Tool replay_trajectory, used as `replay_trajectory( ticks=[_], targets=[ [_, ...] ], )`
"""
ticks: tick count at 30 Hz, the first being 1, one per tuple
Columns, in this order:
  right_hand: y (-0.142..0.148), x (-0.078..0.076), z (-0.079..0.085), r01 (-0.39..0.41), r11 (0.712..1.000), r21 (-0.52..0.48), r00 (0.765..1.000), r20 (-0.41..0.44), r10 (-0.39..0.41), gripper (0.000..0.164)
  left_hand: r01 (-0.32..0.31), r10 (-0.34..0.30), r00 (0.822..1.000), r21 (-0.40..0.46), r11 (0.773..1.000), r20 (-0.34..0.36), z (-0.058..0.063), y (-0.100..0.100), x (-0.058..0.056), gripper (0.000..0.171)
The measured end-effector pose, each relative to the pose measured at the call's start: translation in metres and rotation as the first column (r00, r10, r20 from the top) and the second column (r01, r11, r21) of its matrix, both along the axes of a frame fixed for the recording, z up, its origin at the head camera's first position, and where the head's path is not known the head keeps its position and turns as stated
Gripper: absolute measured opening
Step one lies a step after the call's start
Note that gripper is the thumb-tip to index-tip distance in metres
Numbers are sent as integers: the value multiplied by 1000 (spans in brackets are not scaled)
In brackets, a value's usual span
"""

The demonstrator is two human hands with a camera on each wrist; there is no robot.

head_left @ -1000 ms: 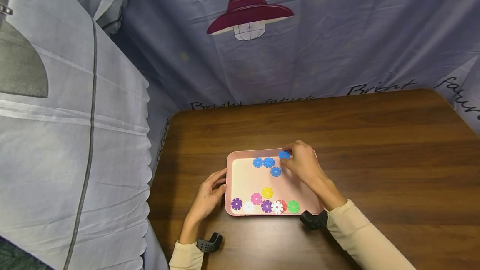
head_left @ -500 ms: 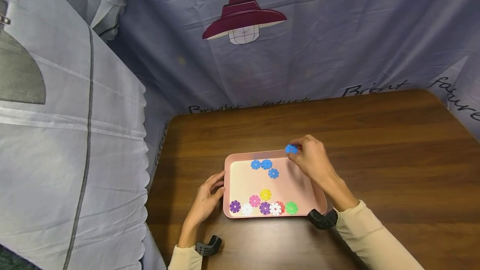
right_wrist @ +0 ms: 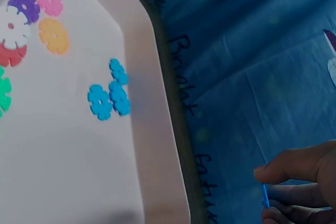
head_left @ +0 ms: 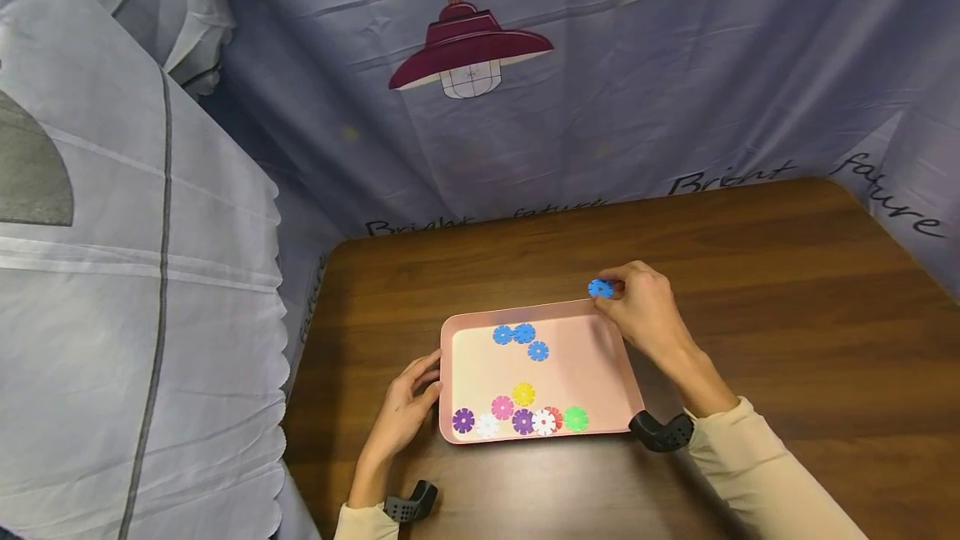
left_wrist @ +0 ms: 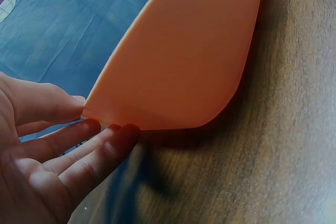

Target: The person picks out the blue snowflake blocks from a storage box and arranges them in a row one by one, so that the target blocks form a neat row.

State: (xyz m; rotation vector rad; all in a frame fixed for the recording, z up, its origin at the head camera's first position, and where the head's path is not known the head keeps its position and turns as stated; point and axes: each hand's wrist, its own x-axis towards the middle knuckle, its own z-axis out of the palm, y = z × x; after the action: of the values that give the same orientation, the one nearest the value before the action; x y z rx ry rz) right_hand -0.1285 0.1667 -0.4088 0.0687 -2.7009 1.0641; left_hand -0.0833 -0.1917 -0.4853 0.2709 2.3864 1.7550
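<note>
Blue disc (head_left: 600, 289) moved past tray (head_left: 517, 314), right hand (head_left: 643, 308) pinching it; left hand (head_left: 402, 413) spread against tray, curtain (head_left: 615, 123) behind

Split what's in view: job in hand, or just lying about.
In the job, apparently:
blue notched plastic disc, pinched by right hand
pink rectangular tray, touched by left hand
tray's notched discs, various colours

Just around:
brown wooden table
blue-grey fabric backdrop
white scalloped fabric
</note>
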Motion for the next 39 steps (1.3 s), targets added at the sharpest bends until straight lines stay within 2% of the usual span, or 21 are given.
replay_trajectory(
  ticks=[8, 20, 32, 39],
  targets=[
    [18, 4, 0, 35, 999, -11, 999, -10, -35, 30, 5, -5, 1000, 13, 1000, -2, 0, 0, 1, 48],
    [36, 7, -11, 85, 996, 12, 995, -50, -84, 30, 16, -15, 1000, 16, 1000, -13, -1, -1, 1, 49],
    [58, 13, -24, 138, 990, 29, 990, 0, -138, 31, 25, -25, 1000, 42, 999, -12, 1, 0, 2, 48],
    [71, 17, -36, 149, 988, 36, 989, 11, -150, 29, 14, -15, 1000, 27, 1000, 14, 2, 0, 2, 49]
  ],
)
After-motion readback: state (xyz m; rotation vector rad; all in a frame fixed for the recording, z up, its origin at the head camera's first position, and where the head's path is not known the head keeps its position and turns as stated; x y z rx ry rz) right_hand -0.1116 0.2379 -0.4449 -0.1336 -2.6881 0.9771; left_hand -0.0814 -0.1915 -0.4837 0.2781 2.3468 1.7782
